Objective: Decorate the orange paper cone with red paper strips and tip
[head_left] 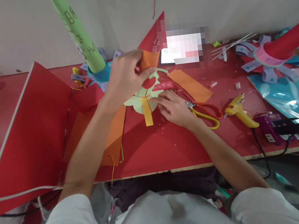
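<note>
My left hand [126, 75] is closed on an orange paper piece [150, 58] of a paper craft, held above the red table. A red paper triangle with writing [155, 35] rises just above that piece. Below my fingers are pale green scalloped paper [138, 104], a red round shape [149, 83], a small red strip with writing [162, 86] and a yellow strip [147, 112] hanging down. My right hand [174, 109] is at the right edge of the green paper, thumb and index finger pressed near it; what lies between them is too small to tell.
Scissors [206, 114], a yellow glue gun [239, 110] and an orange paper strip [191, 85] lie right. A phone [182, 49] stands behind. A green paper tube [81, 37] rises back left, a red tube [292, 40] right. A red board [33, 132] stands left.
</note>
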The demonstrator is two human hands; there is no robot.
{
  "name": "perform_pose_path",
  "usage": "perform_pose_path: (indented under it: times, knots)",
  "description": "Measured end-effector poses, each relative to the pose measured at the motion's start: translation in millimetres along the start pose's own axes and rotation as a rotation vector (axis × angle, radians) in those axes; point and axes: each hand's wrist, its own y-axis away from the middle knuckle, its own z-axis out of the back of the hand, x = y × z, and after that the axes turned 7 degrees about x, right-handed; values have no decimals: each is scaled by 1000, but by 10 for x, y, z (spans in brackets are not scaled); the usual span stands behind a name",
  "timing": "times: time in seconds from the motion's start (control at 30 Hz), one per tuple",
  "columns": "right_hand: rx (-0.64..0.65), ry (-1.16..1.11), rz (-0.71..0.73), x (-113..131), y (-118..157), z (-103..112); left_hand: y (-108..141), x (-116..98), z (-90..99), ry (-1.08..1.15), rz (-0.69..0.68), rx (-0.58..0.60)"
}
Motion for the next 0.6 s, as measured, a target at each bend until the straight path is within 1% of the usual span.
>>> perform_pose_path:
  times: [0.1, 0.2, 0.3, 0.37, 0.5, 0.53, 0.6]
  knots:
    - [17, 15, 41, 50, -12, -25, 9, -41, 25, -74, -44, 8]
    - [-15, -1, 54, 56, -2, -9, 16, -51, 64, -76, -38, -32]
    - [-47, -40, 41, 61, 4, 21, 6, -18, 85, -57, -24, -52]
    - [-55, -71, 70, 79, -6, 18, -9, 25, 77, -52, -29, -48]
    - [7, -88, 139, 102, -31, -55, -30, 101, 36, -7, -77, -41]
    - [-4, -86, 136, 95, -30, -75, -29, 107, 29, 19, -81, -45]
    - [-89, -89, 125, 69, -21, -97, -22, 101, 32, 121, -64, -58]
